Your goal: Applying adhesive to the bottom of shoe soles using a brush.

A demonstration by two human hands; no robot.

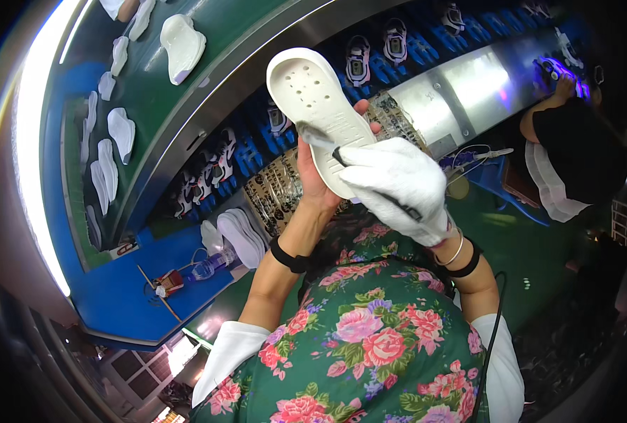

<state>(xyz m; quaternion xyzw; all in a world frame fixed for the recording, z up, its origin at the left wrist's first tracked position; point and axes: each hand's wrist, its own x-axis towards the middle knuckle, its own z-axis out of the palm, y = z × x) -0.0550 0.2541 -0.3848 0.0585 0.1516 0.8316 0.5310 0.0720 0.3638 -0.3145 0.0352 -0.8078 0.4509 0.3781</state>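
- The left grip [317,173], bare, is closed around a white sole [322,99], its thumb along the near-left edge and its fingertips showing past the right edge.
- The right grip [398,187], in a white glove, is pinching a small brush [315,134] by its dark handle; the grey bristles lie over the sole, by its left edge, just left of the glove.
- The sole is tilted, between the two grips and reaching beyond them, its broad end with the small holes farthest off.
- Behind the grips, on either side, brown cardboard [275,194] wrapped in clear tape shows.
- Nearer the body than the grips is a green floral garment [380,324]; a black band [290,259] circles the left forearm, and a pale bangle [456,252] sits at the right wrist.
- Beyond the grips, shoe uppers [395,42] stand in a row with blue supports.
- Left of the left grip and nearer the body, a blue desk [116,296] carries pale stacked soles [239,236] and a clear bottle [209,266].
- Farther left and beyond, several white soles [183,46] lie apart on a green surface [151,92].
- Well right of the right grip, another person [585,148] in a dark top reaches toward a purple-lit shoe [563,70].
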